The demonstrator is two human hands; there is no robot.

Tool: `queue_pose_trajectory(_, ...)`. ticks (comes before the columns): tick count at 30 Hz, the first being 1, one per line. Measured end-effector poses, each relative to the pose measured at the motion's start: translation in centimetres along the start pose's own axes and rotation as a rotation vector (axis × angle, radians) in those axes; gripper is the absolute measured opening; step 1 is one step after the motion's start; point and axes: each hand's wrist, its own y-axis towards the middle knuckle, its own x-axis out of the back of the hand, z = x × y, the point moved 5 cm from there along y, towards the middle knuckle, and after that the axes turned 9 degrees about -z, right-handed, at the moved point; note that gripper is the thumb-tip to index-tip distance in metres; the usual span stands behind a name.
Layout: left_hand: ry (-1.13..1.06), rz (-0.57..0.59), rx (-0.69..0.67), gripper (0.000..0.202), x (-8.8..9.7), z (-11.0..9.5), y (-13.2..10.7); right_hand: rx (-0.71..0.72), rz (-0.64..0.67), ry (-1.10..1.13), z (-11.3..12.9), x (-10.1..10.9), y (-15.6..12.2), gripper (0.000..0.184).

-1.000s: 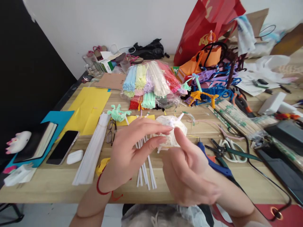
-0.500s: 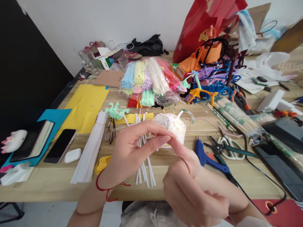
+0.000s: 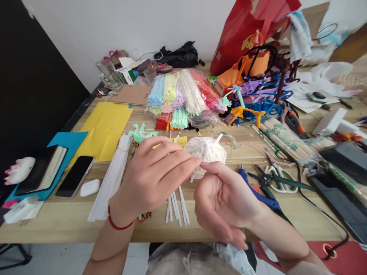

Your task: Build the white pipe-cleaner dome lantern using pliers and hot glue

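My left hand (image 3: 160,175) is over the middle of the table, its back towards me and its fingers pressed together, pointing right. Its fingertips meet the thumb tip of my right hand (image 3: 226,202); anything between them is hidden or too small to name. The right palm is turned up, thumb stretched out, other fingers loosely curled around nothing visible. Just behind the fingertips sits a whitish, lacy-looking bundle (image 3: 208,149). White pipe cleaners (image 3: 183,206) lie partly under my left hand. A blue glue gun (image 3: 258,193) rests to the right, partly behind my right hand.
Left are a bundle of white strips (image 3: 107,183), a phone (image 3: 75,175), an earbud case (image 3: 90,187) and yellow sheets (image 3: 106,126). Behind lie bagged coloured pipe cleaners (image 3: 179,95) and a mint-green fuzzy figure (image 3: 142,133). Right are pliers (image 3: 265,177), scissors (image 3: 282,179) and a trailing black cable (image 3: 318,212).
My left hand has rolled over, showing its back instead of its thumb side. My right hand has turned palm up, and contact has moved from its index fingertip to its thumb tip.
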Motion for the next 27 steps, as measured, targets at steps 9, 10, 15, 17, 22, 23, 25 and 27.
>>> queue_pose_trajectory(9,0.075,0.012,0.016,0.013,-0.3,-0.2,0.2,0.125,-0.158,-0.207,0.0,0.6,1.3,0.088)
queue_pose_trajectory(10,0.059,0.001,0.032,0.012,-0.3,-0.1,0.2,0.120,-0.139,-0.207,0.0,0.6,1.3,0.087)
queue_pose_trajectory(15,-0.077,-0.084,0.190,0.014,-0.1,0.3,0.2,0.058,0.008,-0.171,-0.2,0.2,0.9,0.087)
queue_pose_trajectory(17,-0.147,-0.140,0.236,0.015,0.0,0.4,0.2,0.052,0.087,-0.131,-0.2,0.1,0.8,0.085)
queue_pose_trajectory(22,-0.350,-0.285,0.333,0.025,-0.1,0.4,0.2,0.083,0.360,-0.077,-0.3,0.0,1.0,0.083)
queue_pose_trajectory(23,-0.404,-0.291,0.361,0.027,-0.2,0.4,0.2,0.095,0.401,-0.078,-0.3,-0.1,1.0,0.083)
queue_pose_trajectory(25,-0.503,-0.289,0.414,0.031,-0.3,0.4,0.1,0.119,0.454,-0.084,-0.4,-0.1,1.1,0.083)
queue_pose_trajectory(27,-0.576,-0.282,0.454,0.033,-0.5,0.5,0.1,0.145,0.480,-0.084,-0.3,-0.2,1.0,0.084)
